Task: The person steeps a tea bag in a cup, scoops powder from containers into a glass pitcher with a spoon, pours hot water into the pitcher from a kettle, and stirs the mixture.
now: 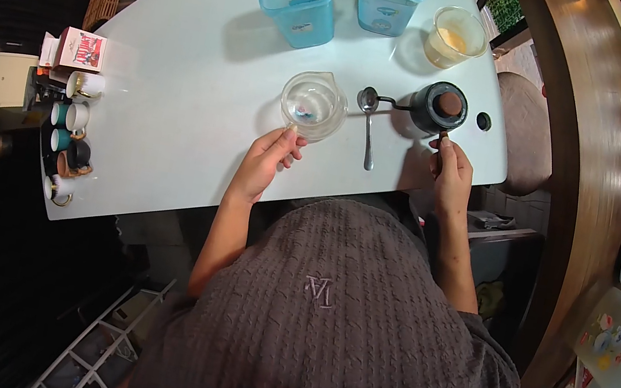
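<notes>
A clear glass jug with a pouring lip stands on the white table. My left hand pinches its near side with thumb and fingers. To the right, my right hand is closed round the dark handle of a black kettle with a brown lid knob; its thin spout points left. Between the two vessels lies a metal spoon, its bowl close to the spout tip.
Two blue plastic tubs stand at the table's far side, one with a spoon inside. A clear cup with yellowish contents is behind the kettle. Several mugs and a box line the left edge. A stool is beyond the right edge.
</notes>
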